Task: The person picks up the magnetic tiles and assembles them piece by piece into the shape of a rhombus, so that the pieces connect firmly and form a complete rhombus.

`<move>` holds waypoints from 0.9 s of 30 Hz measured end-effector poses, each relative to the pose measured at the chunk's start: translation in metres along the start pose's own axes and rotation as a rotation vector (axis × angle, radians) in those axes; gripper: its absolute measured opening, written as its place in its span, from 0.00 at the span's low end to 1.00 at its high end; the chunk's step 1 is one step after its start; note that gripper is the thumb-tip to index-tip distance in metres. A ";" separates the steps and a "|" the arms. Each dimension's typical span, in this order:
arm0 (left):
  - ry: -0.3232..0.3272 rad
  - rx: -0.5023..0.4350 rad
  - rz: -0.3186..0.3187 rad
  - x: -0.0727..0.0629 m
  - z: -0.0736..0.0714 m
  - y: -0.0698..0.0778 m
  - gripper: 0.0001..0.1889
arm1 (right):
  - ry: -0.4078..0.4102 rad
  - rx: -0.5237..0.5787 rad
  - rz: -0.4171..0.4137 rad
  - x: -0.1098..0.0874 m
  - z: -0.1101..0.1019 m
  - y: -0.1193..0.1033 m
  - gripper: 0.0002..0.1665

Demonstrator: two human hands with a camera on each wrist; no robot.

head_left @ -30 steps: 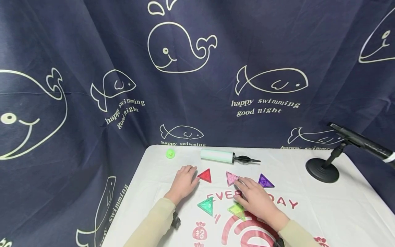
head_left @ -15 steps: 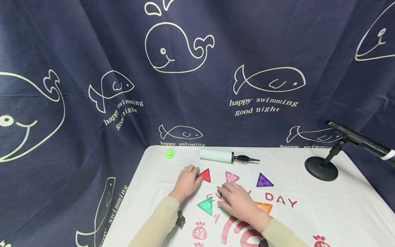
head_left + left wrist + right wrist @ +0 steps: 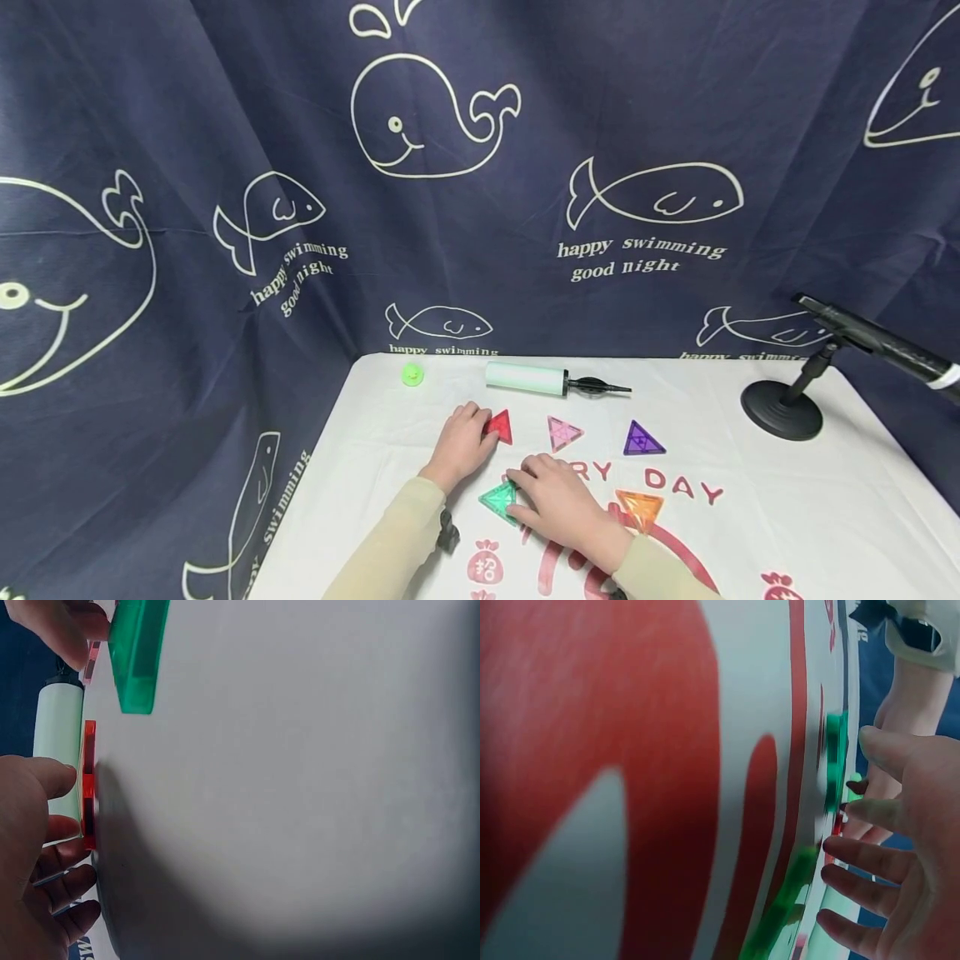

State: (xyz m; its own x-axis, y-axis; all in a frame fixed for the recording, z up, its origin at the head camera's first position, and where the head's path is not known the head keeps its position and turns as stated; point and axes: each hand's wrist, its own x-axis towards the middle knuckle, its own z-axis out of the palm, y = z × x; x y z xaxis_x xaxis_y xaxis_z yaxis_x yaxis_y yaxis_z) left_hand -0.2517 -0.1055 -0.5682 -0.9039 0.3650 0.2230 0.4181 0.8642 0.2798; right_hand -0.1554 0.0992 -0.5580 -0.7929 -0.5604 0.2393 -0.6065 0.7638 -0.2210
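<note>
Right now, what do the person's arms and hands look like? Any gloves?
No gloves: the left hand and right hand are bare. The left sleeve and right sleeve are long, plain and pale cream. A small dark gadget shows by the left one.

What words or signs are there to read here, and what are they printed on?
"happy swimming good night": navy curtain, repeated, some copies partly hidden or cut off.
"RY" and "DAY": white tablecloth, in red; the right hand blocks lettering before "RY".
"招": red pouch print on the tablecloth.
The other pouch print: cut off by the picture's edge, unreadable.
</note>
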 end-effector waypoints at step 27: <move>-0.020 0.012 -0.010 0.003 0.006 0.003 0.18 | 0.025 -0.049 0.060 0.004 0.012 -0.022 0.28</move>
State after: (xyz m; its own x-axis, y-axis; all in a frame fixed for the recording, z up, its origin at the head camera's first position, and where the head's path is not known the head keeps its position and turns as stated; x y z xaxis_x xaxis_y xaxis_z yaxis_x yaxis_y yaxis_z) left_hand -0.2535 -0.0993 -0.5726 -0.9097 0.3629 0.2017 0.4079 0.8719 0.2709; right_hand -0.1458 0.0767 -0.5633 -0.8256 -0.5056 0.2504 -0.5540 0.8107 -0.1894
